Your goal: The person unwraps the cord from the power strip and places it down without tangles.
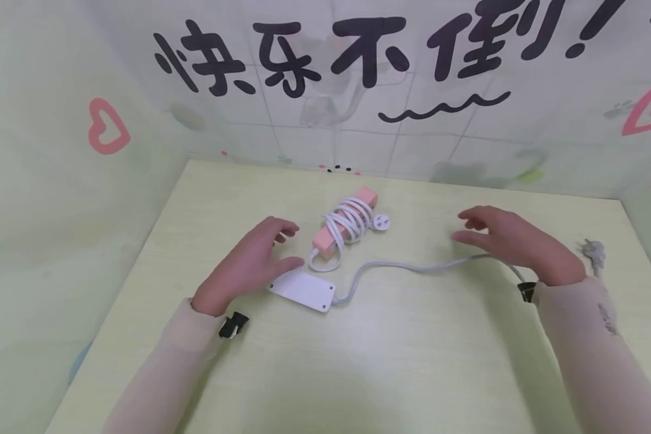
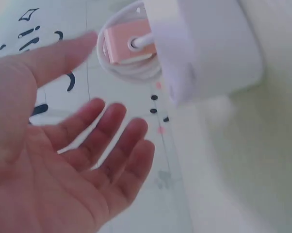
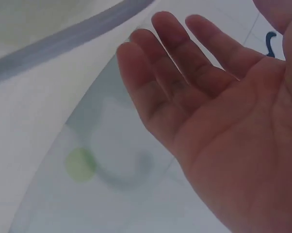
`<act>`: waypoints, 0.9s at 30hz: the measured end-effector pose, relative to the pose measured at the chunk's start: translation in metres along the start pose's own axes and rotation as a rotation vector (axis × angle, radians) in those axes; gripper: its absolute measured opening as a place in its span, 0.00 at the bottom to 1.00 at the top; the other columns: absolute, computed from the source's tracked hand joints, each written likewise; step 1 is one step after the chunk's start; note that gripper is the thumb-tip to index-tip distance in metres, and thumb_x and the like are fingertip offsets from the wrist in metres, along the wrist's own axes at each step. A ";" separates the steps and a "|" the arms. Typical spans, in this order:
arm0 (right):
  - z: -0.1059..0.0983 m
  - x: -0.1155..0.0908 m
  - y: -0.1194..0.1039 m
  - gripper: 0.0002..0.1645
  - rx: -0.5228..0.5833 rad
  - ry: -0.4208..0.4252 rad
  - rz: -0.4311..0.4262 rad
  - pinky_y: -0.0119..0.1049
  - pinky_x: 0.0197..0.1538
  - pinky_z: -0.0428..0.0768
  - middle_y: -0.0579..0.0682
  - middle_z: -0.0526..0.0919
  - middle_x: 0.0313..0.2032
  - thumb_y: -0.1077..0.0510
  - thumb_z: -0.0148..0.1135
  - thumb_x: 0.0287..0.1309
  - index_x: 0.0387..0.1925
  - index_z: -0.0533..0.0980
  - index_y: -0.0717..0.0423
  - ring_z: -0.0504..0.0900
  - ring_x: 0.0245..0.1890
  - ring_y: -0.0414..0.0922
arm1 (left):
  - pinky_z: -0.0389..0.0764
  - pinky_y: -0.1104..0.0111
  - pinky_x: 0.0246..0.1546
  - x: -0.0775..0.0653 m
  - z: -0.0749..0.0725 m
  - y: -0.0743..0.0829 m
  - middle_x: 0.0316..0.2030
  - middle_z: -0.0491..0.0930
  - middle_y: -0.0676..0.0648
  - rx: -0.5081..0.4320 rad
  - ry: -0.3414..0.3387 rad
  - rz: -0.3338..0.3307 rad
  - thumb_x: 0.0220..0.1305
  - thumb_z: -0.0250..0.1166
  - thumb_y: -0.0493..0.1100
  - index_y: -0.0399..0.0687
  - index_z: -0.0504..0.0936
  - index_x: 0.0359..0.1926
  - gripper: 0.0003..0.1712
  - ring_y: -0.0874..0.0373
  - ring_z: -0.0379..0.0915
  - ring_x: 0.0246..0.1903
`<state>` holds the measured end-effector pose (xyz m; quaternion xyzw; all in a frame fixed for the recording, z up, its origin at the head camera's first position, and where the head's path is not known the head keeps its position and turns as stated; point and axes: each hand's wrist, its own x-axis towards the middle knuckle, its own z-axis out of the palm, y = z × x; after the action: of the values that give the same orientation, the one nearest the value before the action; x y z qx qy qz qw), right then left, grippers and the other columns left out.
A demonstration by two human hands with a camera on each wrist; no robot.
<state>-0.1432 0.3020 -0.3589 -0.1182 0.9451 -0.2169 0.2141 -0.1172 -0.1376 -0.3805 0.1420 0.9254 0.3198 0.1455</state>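
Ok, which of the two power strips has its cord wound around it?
The pink power strip, farther back on the table: its white cord loops round its body. The white power strip has its grey cord stretched out.

Rear sheeting (image 1: 239, 140), pale and translucent, bears bold black lettering (image 1: 369, 63) (Chinese characters, a wavy line (image 1: 446, 110) beneath). Left side sheeting (image 1: 38, 217) carries a pink heart (image 1: 120, 142). Tabletop (image 1: 401, 367) is pale yellow-green; soft shadows fall across it.

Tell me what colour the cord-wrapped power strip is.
The power strip is pink, clearest in the head view.
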 end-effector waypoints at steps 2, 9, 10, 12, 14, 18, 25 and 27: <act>0.000 0.014 -0.013 0.43 0.024 -0.001 -0.019 0.64 0.67 0.71 0.66 0.75 0.65 0.36 0.55 0.72 0.73 0.63 0.62 0.73 0.65 0.63 | 0.78 0.53 0.61 0.008 0.002 0.008 0.63 0.73 0.46 0.001 0.019 -0.032 0.63 0.73 0.51 0.44 0.69 0.70 0.39 0.47 0.73 0.61; 0.010 0.075 -0.056 0.41 0.145 -0.012 -0.084 0.59 0.71 0.69 0.62 0.71 0.70 0.42 0.55 0.74 0.77 0.57 0.55 0.71 0.69 0.59 | 0.79 0.58 0.54 0.029 0.020 0.027 0.57 0.70 0.45 0.069 0.005 -0.128 0.58 0.74 0.58 0.40 0.66 0.67 0.45 0.49 0.71 0.52; 0.012 0.082 -0.060 0.41 0.153 -0.019 -0.091 0.59 0.71 0.69 0.61 0.70 0.71 0.43 0.55 0.74 0.78 0.56 0.55 0.71 0.70 0.59 | 0.80 0.59 0.51 0.030 0.022 0.028 0.56 0.70 0.44 0.077 -0.006 -0.139 0.57 0.74 0.58 0.39 0.66 0.67 0.45 0.50 0.71 0.50; 0.017 0.093 -0.067 0.40 0.157 -0.029 -0.112 0.58 0.71 0.70 0.61 0.68 0.72 0.46 0.55 0.75 0.79 0.54 0.54 0.71 0.70 0.58 | 0.80 0.61 0.44 0.033 0.026 0.030 0.52 0.71 0.45 0.083 -0.022 -0.160 0.57 0.74 0.58 0.39 0.67 0.65 0.44 0.50 0.71 0.45; 0.021 0.103 -0.073 0.39 0.154 -0.040 -0.142 0.57 0.72 0.70 0.59 0.66 0.74 0.51 0.54 0.76 0.80 0.52 0.53 0.72 0.70 0.58 | 0.80 0.64 0.37 0.036 0.029 0.031 0.47 0.72 0.46 0.073 -0.032 -0.172 0.57 0.74 0.56 0.40 0.69 0.62 0.40 0.50 0.73 0.41; 0.030 0.115 -0.077 0.38 0.168 -0.072 -0.213 0.55 0.73 0.70 0.54 0.63 0.77 0.59 0.52 0.75 0.80 0.52 0.51 0.73 0.69 0.57 | 0.80 0.66 0.29 0.041 0.033 0.030 0.40 0.75 0.47 0.052 -0.041 -0.175 0.58 0.73 0.54 0.44 0.71 0.54 0.31 0.51 0.77 0.35; 0.038 0.121 -0.079 0.35 0.231 -0.072 -0.210 0.52 0.71 0.72 0.51 0.68 0.73 0.59 0.55 0.74 0.77 0.57 0.48 0.76 0.68 0.56 | 0.80 0.66 0.28 0.049 0.039 0.029 0.37 0.77 0.46 0.044 -0.052 -0.150 0.63 0.70 0.51 0.46 0.72 0.51 0.23 0.52 0.78 0.33; 0.040 0.123 -0.078 0.31 0.238 -0.051 -0.190 0.53 0.71 0.72 0.53 0.71 0.71 0.56 0.55 0.75 0.74 0.59 0.48 0.76 0.67 0.55 | 0.80 0.66 0.29 0.052 0.039 0.028 0.38 0.77 0.46 0.047 -0.050 -0.148 0.65 0.68 0.49 0.44 0.72 0.53 0.22 0.51 0.78 0.33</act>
<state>-0.2230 0.1803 -0.3989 -0.1861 0.8916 -0.3436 0.2290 -0.1456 -0.0762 -0.4015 0.0844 0.9367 0.2826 0.1884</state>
